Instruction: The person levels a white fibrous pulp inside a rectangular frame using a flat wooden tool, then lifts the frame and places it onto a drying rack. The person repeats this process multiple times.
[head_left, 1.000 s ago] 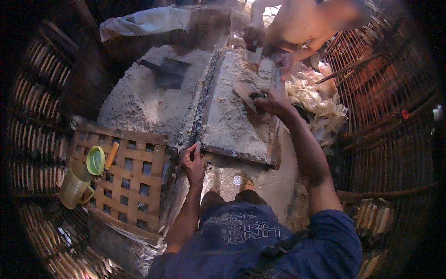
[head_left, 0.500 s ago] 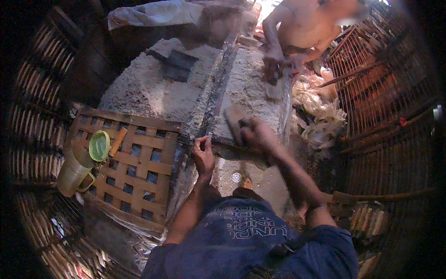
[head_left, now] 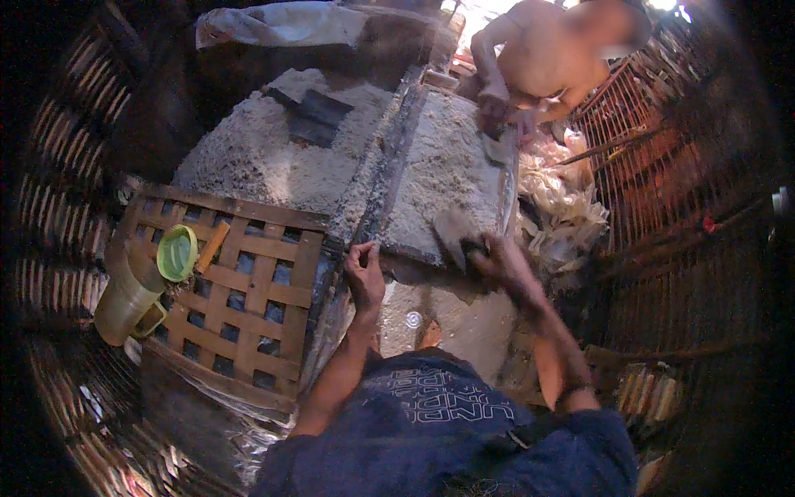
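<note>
My right hand [head_left: 498, 260] grips a flat, pale-dusted scraper [head_left: 452, 230] by its dark handle. Its blade rests at the near right part of a long tray [head_left: 414, 253] spread with a pale, crumbly, grainy material [head_left: 439, 166]. At the tray's near left corner is my left hand [head_left: 364, 269], thumb and fingers pinched together; whatever sits between them is too small to make out. Across the tray a co-worker's hand [head_left: 494, 112] holds a similar flat tool [head_left: 497, 149] against the far right edge of the layer.
A larger heap [head_left: 257, 149] of the pale material lies left of the tray, with dark flat pieces [head_left: 319, 116] on it. Nearer stands a woven slatted panel [head_left: 252, 286], bearing a plastic jug [head_left: 124, 302] and a green-rimmed cup [head_left: 176, 253]. Crumpled plastic sheeting [head_left: 571, 199] lies right of the tray.
My right hand and the scraper have moved right and slightly nearer to me. The co-worker's hand and tool have shifted slightly. My left hand stays at the corner.
</note>
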The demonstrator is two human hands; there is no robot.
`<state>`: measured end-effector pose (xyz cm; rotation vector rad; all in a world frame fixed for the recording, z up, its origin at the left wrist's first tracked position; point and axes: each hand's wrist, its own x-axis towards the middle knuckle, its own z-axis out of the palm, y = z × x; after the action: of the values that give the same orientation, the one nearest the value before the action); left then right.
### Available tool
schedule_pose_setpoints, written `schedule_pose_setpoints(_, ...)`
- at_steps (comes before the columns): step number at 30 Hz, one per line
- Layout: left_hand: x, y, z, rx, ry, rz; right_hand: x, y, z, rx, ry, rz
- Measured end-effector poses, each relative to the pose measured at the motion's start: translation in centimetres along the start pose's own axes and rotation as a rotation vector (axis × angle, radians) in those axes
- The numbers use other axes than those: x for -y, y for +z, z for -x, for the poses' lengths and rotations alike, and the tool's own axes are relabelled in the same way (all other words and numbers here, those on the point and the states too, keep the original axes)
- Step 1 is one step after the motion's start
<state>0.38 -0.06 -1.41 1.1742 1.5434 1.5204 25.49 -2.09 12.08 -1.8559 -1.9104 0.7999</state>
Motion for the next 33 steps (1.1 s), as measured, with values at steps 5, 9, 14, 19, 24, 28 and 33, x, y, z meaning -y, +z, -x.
schedule_pose_setpoints(5,0.5,-0.2,0.0,-0.013,-0.021,0.036,4.5,5.3,0.8,-0.096,0.022,0.238)
schedule_pose_setpoints(9,0.6,-0.2,-0.1,0.028,-0.067,0.089,0.3,2.5,-0.3,-0.303,0.023,0.290)
schedule_pose_setpoints(14,-1.6,0.5,-0.1,0.068,-0.039,-0.009,-6.9,-1.2,0.5,-0.429,0.417,-0.270)
schedule_pose_setpoints(19,-0.1,1.1,-0.2,0.057,0.023,0.022,-5.5,2.6,-5.4,-0.412,-0.079,0.029)
schedule_pose_setpoints(24,-0.8,0.5,-0.1,0.065,0.035,-0.034,-5.6,-2.3,-12.4,-0.151,-0.226,0.229)
schedule_pose_setpoints(28,-0.8,0.3,0.4,0.018,0.062,-0.039,-4.9,-6.9,-12.4,-0.100,-0.024,0.252)
schedule_pose_setpoints(33,-1.7,0.2,0.8,0.026,-0.020,0.032,-8.6,-4.8,-4.1,-0.089,0.055,-0.184)
